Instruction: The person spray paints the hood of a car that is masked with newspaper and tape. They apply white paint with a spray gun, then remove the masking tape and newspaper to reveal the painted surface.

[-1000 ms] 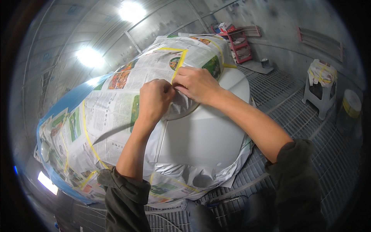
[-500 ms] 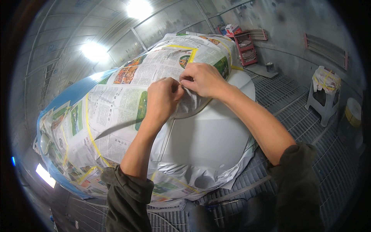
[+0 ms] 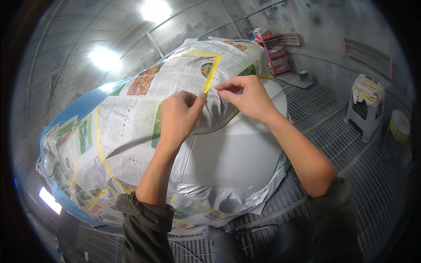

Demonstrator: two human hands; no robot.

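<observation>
A car body is masked with sheets of newspaper [image 3: 127, 118], and a bare pale grey panel [image 3: 232, 158] shows in front of me. Over the paper's near edge, my left hand [image 3: 177, 115] is closed, its thumb and finger at the lower end of a yellow masking tape strip [image 3: 212, 74]. Just right of that strip, my right hand [image 3: 249, 98] has thumb and forefinger tips close together at the newspaper; anything between them is too small to make out. The strip runs up and away from my left fingertips along a paper seam.
Blue plastic film [image 3: 79, 105] covers the car's far left side. A metal grating floor [image 3: 324, 118] lies to the right. On it stand a grey stool [image 3: 366, 111], a bucket [image 3: 398, 127] and a small can [image 3: 304, 76]. A red shelf cart [image 3: 277, 57] stands by the back wall.
My hands have drawn apart: the right moved slightly right and down, its fingers loosening. More of the yellow tape's lower end now shows between them.
</observation>
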